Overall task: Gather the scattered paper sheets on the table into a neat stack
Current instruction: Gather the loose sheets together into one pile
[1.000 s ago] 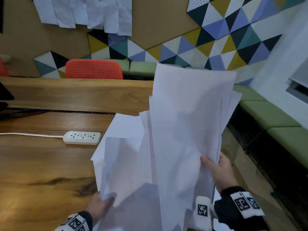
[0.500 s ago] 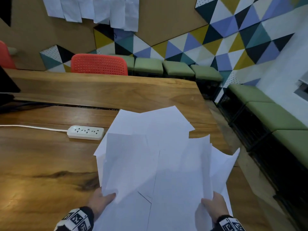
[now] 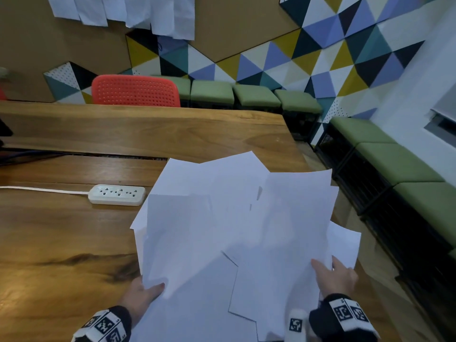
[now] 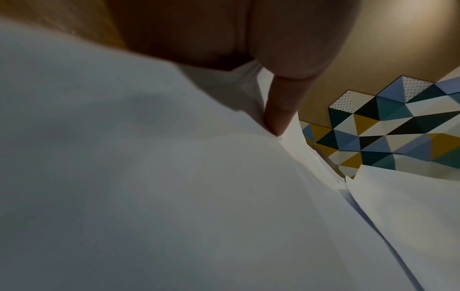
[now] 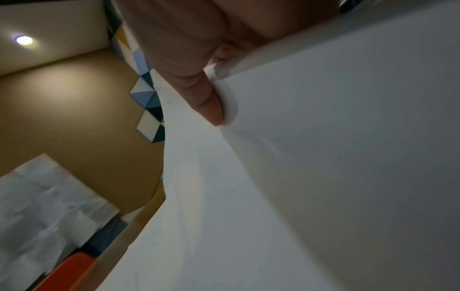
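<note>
Wooden desk (image 3: 61, 243), two long planks with a dark slot between them; patterned triangle wall behind.

Left hand (image 3: 138, 296): thumb on top of the paper sheets (image 3: 234, 230) at their near-left corner, fingers hidden beneath, so it pinches them. The left wrist view shows a thumb (image 4: 278, 118) pressed into the top sheet.

Right hand (image 3: 338, 277): grasps the near-right edge, thumb over the top; in the right wrist view the thumb (image 5: 206, 102) curls the edge of a sheet.

Change: a second ago the right hand held its share of the sheets upright, well above the desk. Those sheets have since come down and now lie fanned over the left-hand bundle, low over the desk's near-right part, corners pointing in several directions. Judgement: all the loose paper seems collected in one bundle; squaring the edges is what remains.

Outward: white power strip (image 3: 117, 195) just left of the sheets, cord running off left. Red chair (image 3: 135, 91) at the far side. Green bench seats (image 3: 254, 96) along the far and right walls. Paper notes (image 3: 128, 13) hang high on the brown wall.
</note>
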`<state>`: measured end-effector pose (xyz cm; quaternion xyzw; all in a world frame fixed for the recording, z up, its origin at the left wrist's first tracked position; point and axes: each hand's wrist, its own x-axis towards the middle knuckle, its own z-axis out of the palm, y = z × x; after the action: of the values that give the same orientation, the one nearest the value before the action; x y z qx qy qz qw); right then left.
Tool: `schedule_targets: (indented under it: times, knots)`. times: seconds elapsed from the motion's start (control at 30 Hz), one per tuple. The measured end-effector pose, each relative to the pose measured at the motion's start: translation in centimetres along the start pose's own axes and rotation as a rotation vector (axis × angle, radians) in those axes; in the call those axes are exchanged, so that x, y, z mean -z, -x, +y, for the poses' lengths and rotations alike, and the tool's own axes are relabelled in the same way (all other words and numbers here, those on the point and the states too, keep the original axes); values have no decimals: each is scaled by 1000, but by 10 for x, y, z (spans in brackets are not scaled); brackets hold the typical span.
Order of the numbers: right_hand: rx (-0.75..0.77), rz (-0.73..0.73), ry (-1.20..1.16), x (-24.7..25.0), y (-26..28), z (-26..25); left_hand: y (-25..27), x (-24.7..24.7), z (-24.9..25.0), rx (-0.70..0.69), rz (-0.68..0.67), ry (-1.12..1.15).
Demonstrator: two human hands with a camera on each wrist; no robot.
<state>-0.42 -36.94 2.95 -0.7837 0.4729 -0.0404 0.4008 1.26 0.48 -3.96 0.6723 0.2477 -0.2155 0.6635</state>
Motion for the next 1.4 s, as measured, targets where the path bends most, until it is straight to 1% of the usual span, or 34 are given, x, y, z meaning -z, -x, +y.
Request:
schedule_targets:
  times: [0.1,0.27,0.37,0.4,0.53,0.6,0.67,0.77,0.83,0.87,0.93,1.03,1.13,1.2,1.23,1.33,1.4]
  knots:
    - [-78,14,-62,4,-8,1,-2,0,-2,13,30,-2]
    - [-134,12,-120,11,-9,19,-2,1,-3,20,37,-36]
    - [-205,22,-221,17,-4,17,4,-1,2,18,41,-61]
    - [-202,22,-265,18,-4,16,6,-2,4,15,39,-68]
    - [-56,-62,-401,12,-2,7,9,-3,5,-2,45,-57]
    - [-23,-119,-557,6,0,-2,10,-3,4,-15,47,-40]
    - [20,-199,-672,1,4,-13,12,-4,5,-35,42,-17]
    - [117,-325,-784,-3,18,-31,17,-5,9,-49,22,-19]
    - [160,-406,-830,-7,28,-39,18,-6,10,-49,14,-34]
    - [156,-441,-833,-12,30,-41,19,-6,10,-49,21,-48]
    - [135,-492,-785,-25,31,-38,18,-6,10,-47,21,-64]
    - [108,-578,-622,-44,34,-27,21,-6,14,-40,13,-74]
    - [151,-602,-305,-59,36,-15,17,-6,18,10,42,-10]
    - [185,-604,-74,-67,35,-10,16,-5,22,49,21,37]
    - [195,-611,-3,-71,35,-7,15,-5,23,51,0,40]
    - [238,-590,64,-79,39,-4,13,-6,18,1,-44,16]
    - [259,-562,34,-82,40,-3,9,-5,10,-29,-50,-18]
